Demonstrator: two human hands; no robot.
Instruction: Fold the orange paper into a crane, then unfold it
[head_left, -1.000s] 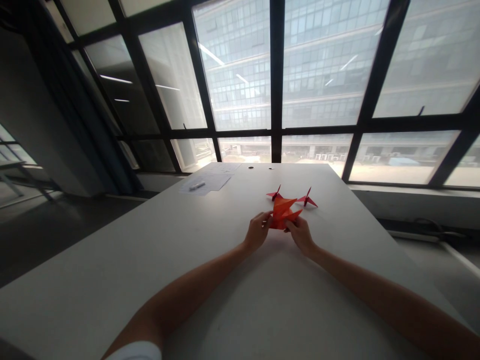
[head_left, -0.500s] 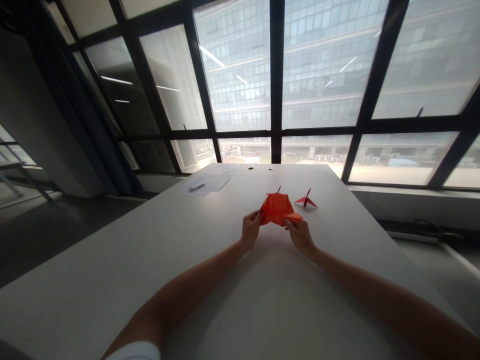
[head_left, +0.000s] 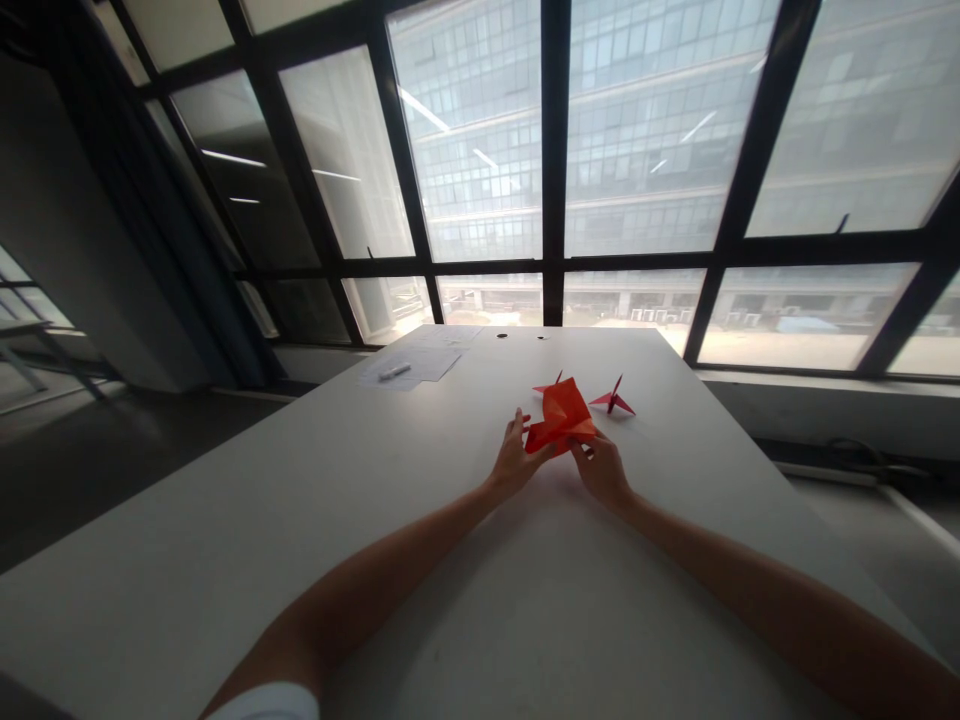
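Observation:
A partly folded sheet of orange origami paper (head_left: pixel 568 408) is held up over the white table (head_left: pixel 420 470), with one flap standing upright. My right hand (head_left: pixel 602 468) pinches its lower right edge between thumb and fingers. On the other side, my left hand (head_left: pixel 514 458) has its fingers spread apart, and the thumb touches the paper's lower edge. Just beyond the paper stands a folded red paper crane (head_left: pixel 540 388), mostly hidden behind it. To the right sits a second red paper crane (head_left: pixel 613 398), apart from my hands.
Printed paper sheets (head_left: pixel 442 365) lie at the far left of the table, with a white marker-like stick (head_left: pixel 394 371) on top. Two small dark spots are near the table's far edge, before large windows (head_left: pixel 480 130). A dark curtain (head_left: pixel 157 200) hangs at the left.
The orange paper has been turned and its flap now stands tilted upward. My left hand has loosened its pinch and spread its fingers, while my right hand keeps hold.

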